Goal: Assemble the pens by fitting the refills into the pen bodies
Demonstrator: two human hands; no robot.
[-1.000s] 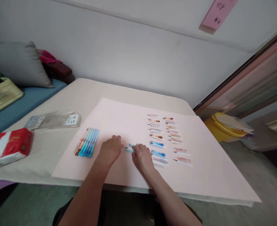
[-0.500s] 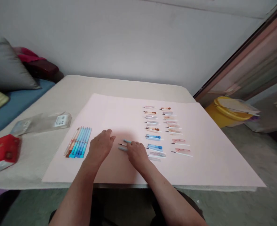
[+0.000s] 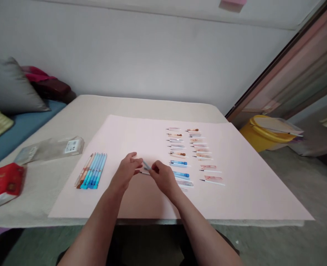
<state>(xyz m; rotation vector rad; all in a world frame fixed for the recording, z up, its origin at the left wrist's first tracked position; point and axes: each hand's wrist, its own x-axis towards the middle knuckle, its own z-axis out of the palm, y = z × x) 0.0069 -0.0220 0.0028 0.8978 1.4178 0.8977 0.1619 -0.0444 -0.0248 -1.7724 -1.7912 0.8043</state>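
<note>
My right hand (image 3: 162, 176) pinches a pale blue-grey pen barrel (image 3: 146, 164), tilted above the pink sheet. My left hand (image 3: 127, 169) is beside the barrel's far end with its fingers apart; whether a fingertip touches it I cannot tell. Below the barrel a dark-tipped pen refill (image 3: 144, 173) lies on the sheet, partly behind my right hand. To the right, two columns of pen parts are laid out, among them blue barrels (image 3: 178, 163) and pink barrels (image 3: 213, 178) with white refills. Several blue and brown pens (image 3: 94, 171) lie side by side at the left.
The pink sheet (image 3: 249, 195) covers much of the cloth-topped table (image 3: 141, 103). At the left are a clear plastic bag (image 3: 54, 147) and a red tissue pack (image 3: 6, 181). A yellow bucket (image 3: 252, 135) stands beyond the table's right side.
My right hand has lifted the pale barrel off the sheet and tilted it. My left hand has moved right, close to the barrel's end. The view has shifted slightly.
</note>
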